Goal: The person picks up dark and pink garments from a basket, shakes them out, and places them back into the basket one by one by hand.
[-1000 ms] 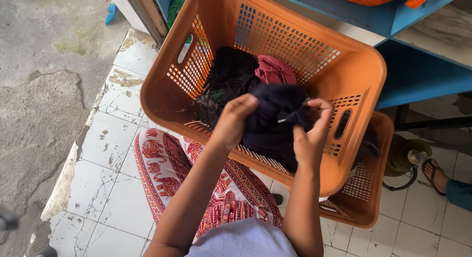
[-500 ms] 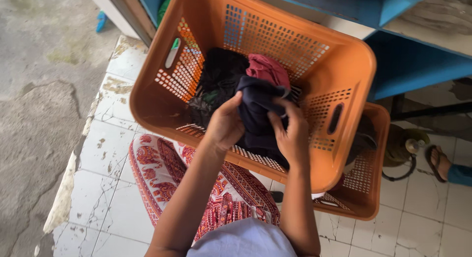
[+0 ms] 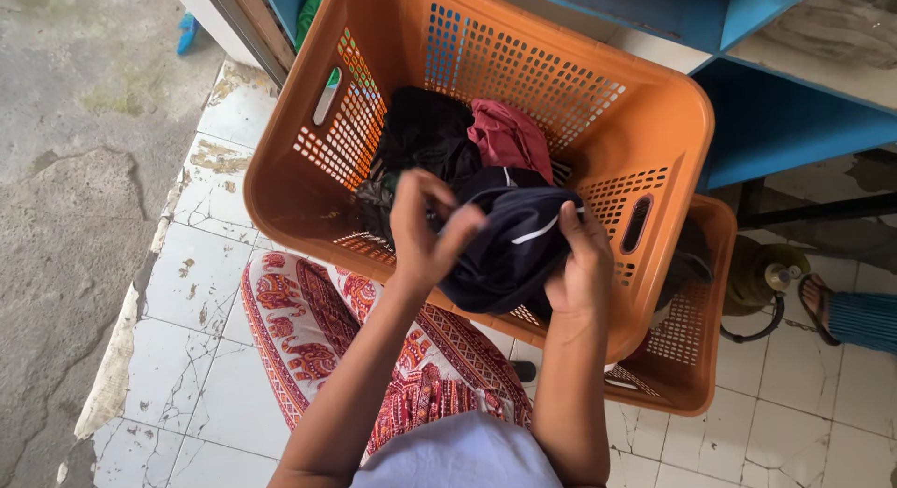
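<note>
While both hands work over the near rim of the orange basket (image 3: 374, 40), they hold a dark garment (image 3: 509, 250) with a thin white stripe between them. The right hand (image 3: 581, 264) has its fingers closed on the right edge of the garment. The left hand (image 3: 425, 228) touches the garment's left edge, with its fingers spread loosely and partly curled, the thumb and one finger pinching the cloth. The garment hangs bunched just above the basket's near wall, partly inside the basket.

Inside the basket, just beyond the hands, lie a black heap of clothes (image 3: 425, 138) and, to its right, a pink cloth (image 3: 509, 138); the two touch. A second orange basket (image 3: 696, 357) sits under the first and sticks out at the near right. Below the arms lies a red patterned cloth (image 3: 308, 329) over the person's lap, on a cracked white tiled floor (image 3: 196, 273). Blue shelving (image 3: 785, 124) stands at the far right, and a sandalled foot (image 3: 832, 306) of another person shows at the right edge.
</note>
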